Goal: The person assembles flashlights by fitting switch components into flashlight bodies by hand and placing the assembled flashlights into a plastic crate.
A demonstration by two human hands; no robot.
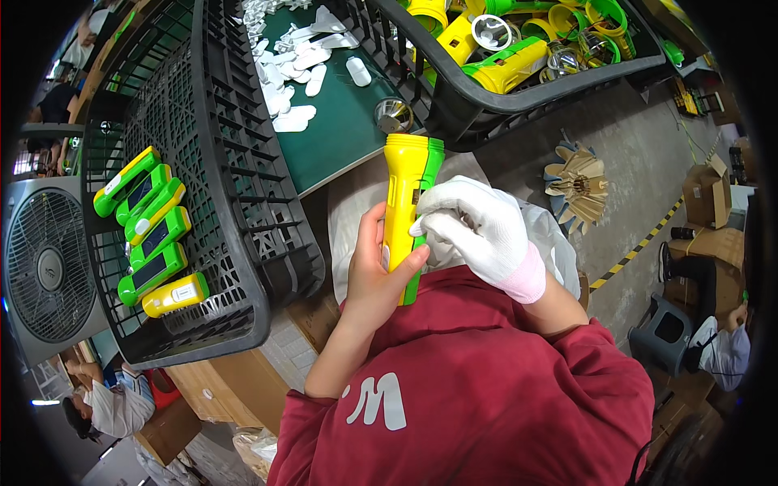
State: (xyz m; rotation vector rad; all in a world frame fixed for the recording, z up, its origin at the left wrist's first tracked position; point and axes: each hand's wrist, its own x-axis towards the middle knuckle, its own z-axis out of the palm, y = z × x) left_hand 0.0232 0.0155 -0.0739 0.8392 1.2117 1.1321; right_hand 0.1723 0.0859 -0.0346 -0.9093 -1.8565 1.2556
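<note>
My bare left hand (374,271) grips the lower body of a yellow and green flashlight (408,190), held upright in front of my red shirt. My right hand (478,227), in a white glove with a pink cuff, wraps around the flashlight's green side from the right, fingers pressed against the seam. The open front end of the flashlight points away from me toward the green table (340,130).
A black plastic crate (235,194) at left holds a row of assembled yellow and green flashlights (150,227). Another black crate (519,89) at upper right is full of flashlight parts. White plastic pieces (292,73) and a silver reflector (393,115) lie on the table. A fan (44,267) stands far left.
</note>
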